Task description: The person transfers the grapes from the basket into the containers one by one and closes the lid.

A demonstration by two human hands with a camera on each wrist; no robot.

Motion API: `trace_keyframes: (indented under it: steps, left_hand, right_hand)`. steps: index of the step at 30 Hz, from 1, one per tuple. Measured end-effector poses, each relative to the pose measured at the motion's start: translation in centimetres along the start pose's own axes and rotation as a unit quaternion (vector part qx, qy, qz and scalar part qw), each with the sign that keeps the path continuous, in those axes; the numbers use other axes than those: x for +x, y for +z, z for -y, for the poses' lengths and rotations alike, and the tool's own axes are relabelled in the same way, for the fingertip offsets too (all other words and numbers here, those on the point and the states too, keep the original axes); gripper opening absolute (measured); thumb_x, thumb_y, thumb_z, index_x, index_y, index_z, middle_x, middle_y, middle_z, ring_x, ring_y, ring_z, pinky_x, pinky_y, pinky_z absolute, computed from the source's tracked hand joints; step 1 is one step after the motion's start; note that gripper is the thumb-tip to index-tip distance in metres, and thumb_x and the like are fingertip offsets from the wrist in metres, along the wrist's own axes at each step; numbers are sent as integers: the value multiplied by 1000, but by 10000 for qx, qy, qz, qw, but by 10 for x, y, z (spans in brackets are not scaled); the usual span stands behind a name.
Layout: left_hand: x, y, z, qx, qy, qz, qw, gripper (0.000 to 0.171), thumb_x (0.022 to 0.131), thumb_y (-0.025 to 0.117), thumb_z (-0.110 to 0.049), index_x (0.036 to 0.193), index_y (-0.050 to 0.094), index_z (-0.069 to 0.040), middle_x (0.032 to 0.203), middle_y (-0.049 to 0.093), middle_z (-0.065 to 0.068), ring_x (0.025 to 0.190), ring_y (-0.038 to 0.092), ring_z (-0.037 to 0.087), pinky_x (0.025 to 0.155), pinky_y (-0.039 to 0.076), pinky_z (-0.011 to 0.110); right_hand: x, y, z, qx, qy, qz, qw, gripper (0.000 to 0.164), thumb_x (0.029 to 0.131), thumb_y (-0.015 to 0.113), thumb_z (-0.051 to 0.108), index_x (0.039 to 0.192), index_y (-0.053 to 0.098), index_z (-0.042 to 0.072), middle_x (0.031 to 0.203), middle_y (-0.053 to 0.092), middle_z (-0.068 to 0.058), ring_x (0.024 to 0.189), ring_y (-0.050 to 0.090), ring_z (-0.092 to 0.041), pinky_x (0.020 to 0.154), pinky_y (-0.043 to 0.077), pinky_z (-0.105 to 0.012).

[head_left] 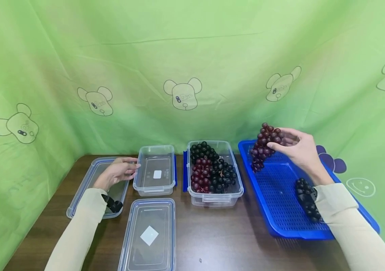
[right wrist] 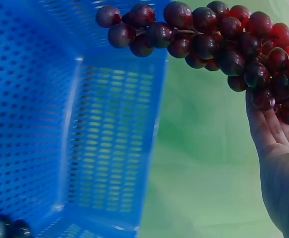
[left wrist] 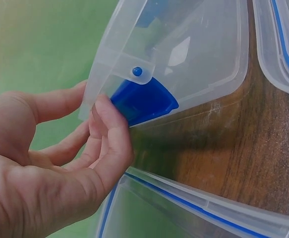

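My right hand (head_left: pixel 299 149) holds a bunch of dark red grapes (head_left: pixel 263 145) above the far left part of the blue basket (head_left: pixel 282 226); in the right wrist view the bunch (right wrist: pixel 228 49) stretches out past the fingers. A bunch of black grapes (head_left: pixel 306 199) lies in the basket, partly behind my right sleeve. My left hand (head_left: pixel 119 171) pinches the left rim of a clear plastic container (head_left: pixel 153 188) with nothing inside. The left wrist view shows the thumb and fingers at its rim, beside a blue latch (left wrist: pixel 144 101).
A second clear container (head_left: pixel 214 199) between the empty one and the basket holds black and red grape bunches. One clear lid (head_left: pixel 87 188) lies under my left forearm, another lid (head_left: pixel 148 256) in front. A green curtain (head_left: pixel 185 49) hangs behind the wooden table (head_left: pixel 209 241).
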State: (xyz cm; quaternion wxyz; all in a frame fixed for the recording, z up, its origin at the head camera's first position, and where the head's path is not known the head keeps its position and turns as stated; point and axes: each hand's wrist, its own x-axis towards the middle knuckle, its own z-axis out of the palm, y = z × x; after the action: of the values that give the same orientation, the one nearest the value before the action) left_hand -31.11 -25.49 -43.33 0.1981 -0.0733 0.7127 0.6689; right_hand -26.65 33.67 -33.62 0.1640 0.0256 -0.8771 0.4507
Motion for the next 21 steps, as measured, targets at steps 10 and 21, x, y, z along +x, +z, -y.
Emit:
trace_keyframes:
  steps: [10,21]
  left_hand:
    - [-2,1,-2,47,29,59,10000,60,104,64,-6,158,38,3,95,72,-2,78,66,5,71,58,19]
    - [-1,2,-2,123,-19,-8,9999,59,104,63,-4,157,40,3,93,72,-2,76,66,6,67,57,18]
  right_hand:
    - [11,8,34,543,-285,-342,9975,59,84,91,20,137,68,8,95,69,39,90,69,13,77,56,-5]
    - [21,34,83,1184,-679,-116,9906,59,83,91,16,137,68,8,103,73,31,96,72,9,83,58,-9]
